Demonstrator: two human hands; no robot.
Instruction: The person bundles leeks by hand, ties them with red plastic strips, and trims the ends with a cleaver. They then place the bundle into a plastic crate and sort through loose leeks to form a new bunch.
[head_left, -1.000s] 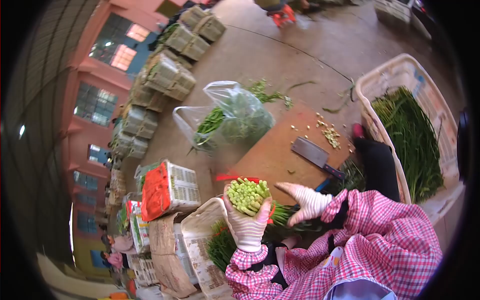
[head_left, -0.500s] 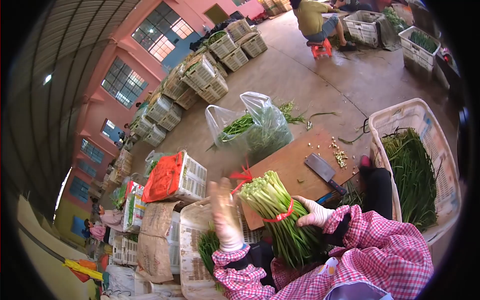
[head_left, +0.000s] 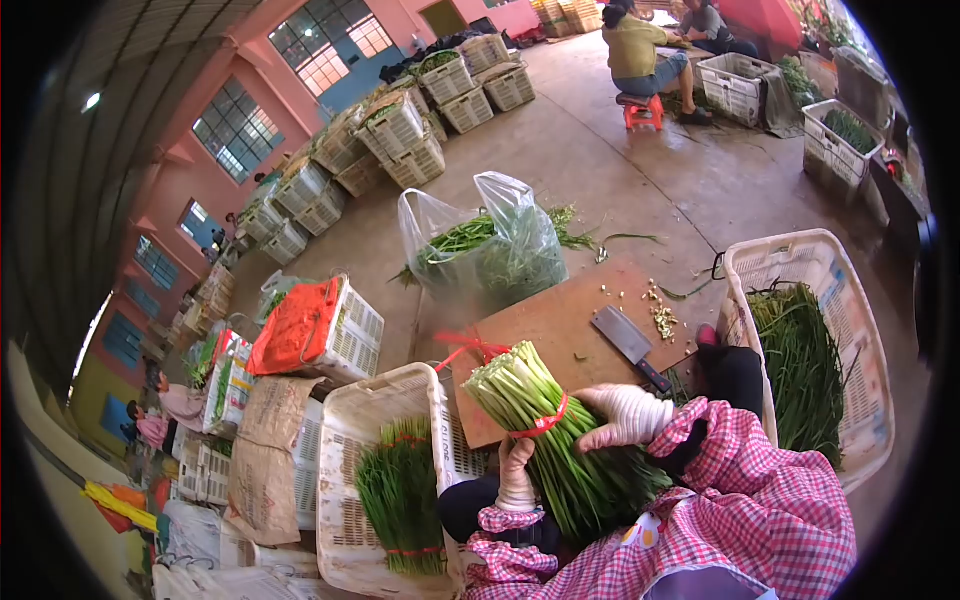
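Note:
A thick bundle of green stalks [head_left: 545, 440] with pale cut ends, bound by a red tie [head_left: 543, 418], leans upright over my lap. My left hand [head_left: 515, 479] grips its left side below the tie; some fingers are hidden behind the stalks. From the right, my right hand [head_left: 625, 415] holds it near the tie, thumb in front. Both hands have whitish wraps or gloves. Just beyond lies a wooden board [head_left: 540, 310] with a cleaver [head_left: 630, 345] and pale trimmed bits [head_left: 662, 318]. Red ties [head_left: 475, 345] sit at the board's left edge.
A white crate [head_left: 335, 440] at left holds tied green bundles [head_left: 400, 490]; another crate [head_left: 870, 350] at right holds loose greens. Behind the board stands a clear plastic bag [head_left: 500, 250] of greens. Stacked crates [head_left: 390, 130] line the wall. A person [head_left: 640, 60] sits on a red stool.
My left hand, raised and blurred beside the bundle before, has come down onto its left side. My right hand stays on the bundle. The view has shifted, showing more of the left crate.

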